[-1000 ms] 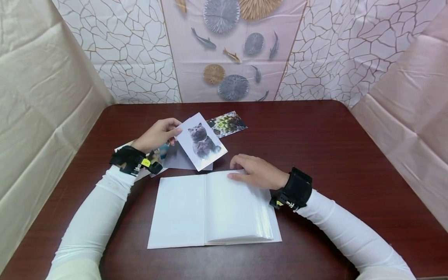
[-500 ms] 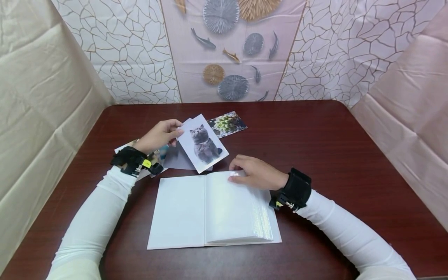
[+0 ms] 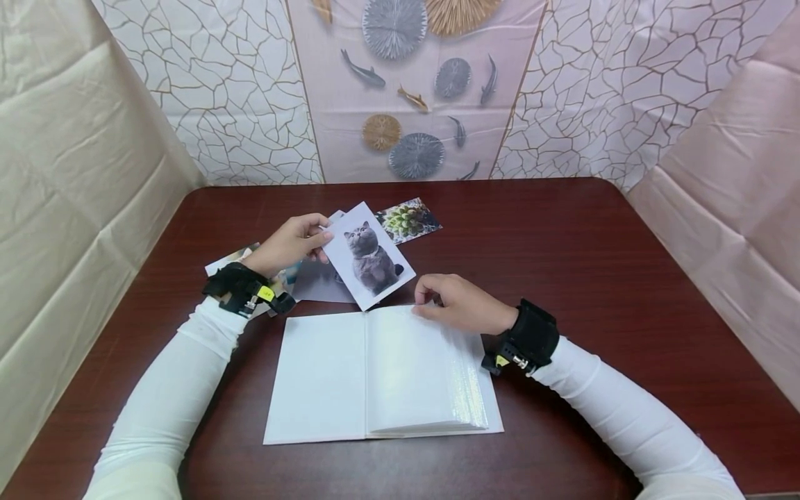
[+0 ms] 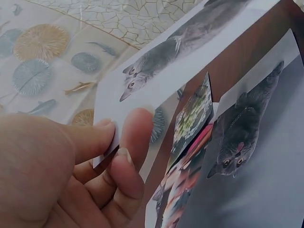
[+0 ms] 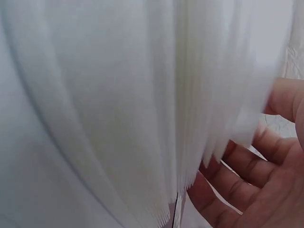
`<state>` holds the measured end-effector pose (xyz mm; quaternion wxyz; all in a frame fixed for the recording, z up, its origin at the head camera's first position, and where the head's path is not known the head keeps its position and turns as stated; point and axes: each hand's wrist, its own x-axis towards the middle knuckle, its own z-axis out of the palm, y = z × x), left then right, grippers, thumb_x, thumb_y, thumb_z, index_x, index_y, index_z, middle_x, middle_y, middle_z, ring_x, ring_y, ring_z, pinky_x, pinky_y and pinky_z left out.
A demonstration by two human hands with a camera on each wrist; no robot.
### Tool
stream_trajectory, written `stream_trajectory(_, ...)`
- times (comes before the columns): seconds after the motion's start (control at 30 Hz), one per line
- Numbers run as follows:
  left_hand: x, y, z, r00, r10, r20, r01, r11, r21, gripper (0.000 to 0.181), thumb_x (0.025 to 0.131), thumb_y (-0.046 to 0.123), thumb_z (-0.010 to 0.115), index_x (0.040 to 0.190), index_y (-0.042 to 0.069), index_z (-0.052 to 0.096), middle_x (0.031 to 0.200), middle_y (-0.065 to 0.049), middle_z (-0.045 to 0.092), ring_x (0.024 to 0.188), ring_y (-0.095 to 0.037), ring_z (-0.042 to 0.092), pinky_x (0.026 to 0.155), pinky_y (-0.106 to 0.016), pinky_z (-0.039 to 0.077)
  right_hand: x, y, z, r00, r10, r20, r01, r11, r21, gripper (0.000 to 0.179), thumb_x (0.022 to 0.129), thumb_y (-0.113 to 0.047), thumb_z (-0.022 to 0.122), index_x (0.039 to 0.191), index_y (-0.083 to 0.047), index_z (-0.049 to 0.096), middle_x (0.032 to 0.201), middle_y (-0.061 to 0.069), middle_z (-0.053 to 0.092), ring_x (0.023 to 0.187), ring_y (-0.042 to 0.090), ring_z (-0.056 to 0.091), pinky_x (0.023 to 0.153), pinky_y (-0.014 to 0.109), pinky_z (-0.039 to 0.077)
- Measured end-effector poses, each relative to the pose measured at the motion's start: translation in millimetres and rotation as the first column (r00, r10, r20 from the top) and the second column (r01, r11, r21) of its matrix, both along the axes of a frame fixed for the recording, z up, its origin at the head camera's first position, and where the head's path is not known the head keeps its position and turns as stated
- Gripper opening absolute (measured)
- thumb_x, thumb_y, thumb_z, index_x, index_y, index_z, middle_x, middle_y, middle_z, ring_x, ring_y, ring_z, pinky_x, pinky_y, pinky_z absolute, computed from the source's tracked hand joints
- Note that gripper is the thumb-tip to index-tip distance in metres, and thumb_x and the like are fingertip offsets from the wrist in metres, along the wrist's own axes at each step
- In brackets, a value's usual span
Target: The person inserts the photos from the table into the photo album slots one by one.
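My left hand (image 3: 289, 244) pinches one corner of a photo of a grey cat (image 3: 370, 260) between thumb and fingers. Tilted, the photo hangs over other prints, its lower corner right at the top edge of an open photo album (image 3: 320, 378). The album lies flat with its white pages facing up. At the top edge of the right-hand page, my right hand (image 3: 465, 304) grips the clear sleeves (image 5: 175, 95), the thumb on one side and fingers behind their fanned edges. A second cat photo (image 4: 240, 123) lies below the held one in the left wrist view.
Behind the album, a photo of a green succulent (image 3: 409, 221) lies on the dark red-brown table (image 3: 562, 243). More prints (image 3: 221, 264) lie partly hidden under the left wrist. Patterned cloth (image 3: 244, 90) hangs beyond the table's far edge.
My left hand has shifted slightly to the right with the cat photo, which now covers more of the succulent photo. The right hand's fingers have drawn slightly closer together at the page edge.
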<state>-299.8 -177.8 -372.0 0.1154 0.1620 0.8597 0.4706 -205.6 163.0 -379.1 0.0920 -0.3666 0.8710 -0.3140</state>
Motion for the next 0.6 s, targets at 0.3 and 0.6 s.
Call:
stream_trajectory(0.3,-1.1,1.7,-1.9,1.000,0.020,0.001,-0.020,1.000,0.014,0.029,0.105,0.020,0.055,0.129,0.003,0.054,0.088,-0.007,0.069,0.078,-0.022,0.071,0.075,-0.035,0.056,-4.1,4.9,-2.5,0.999,0.025,0.045,-0.024,0.999,-0.021,0.004,0.100,-0.016,0.065,0.098,-0.013,0.063,0.088,-0.002,0.060,0.077,0.013,0.047,0.074,0.027,0.039)
stream_trajectory(0.6,-2.1,3.3,-3.7,1.000,0.010,0.005,-0.011,0.999,0.048,0.029,0.106,0.018,0.054,0.129,0.002,0.052,0.089,-0.005,0.069,0.076,-0.015,0.071,0.077,-0.035,0.057,-6.1,4.4,-5.7,0.999,-0.015,0.030,0.017,0.997,-0.078,0.006,0.100,-0.016,0.065,0.097,-0.011,0.065,0.088,-0.001,0.065,0.071,0.015,0.049,0.068,0.025,0.038)
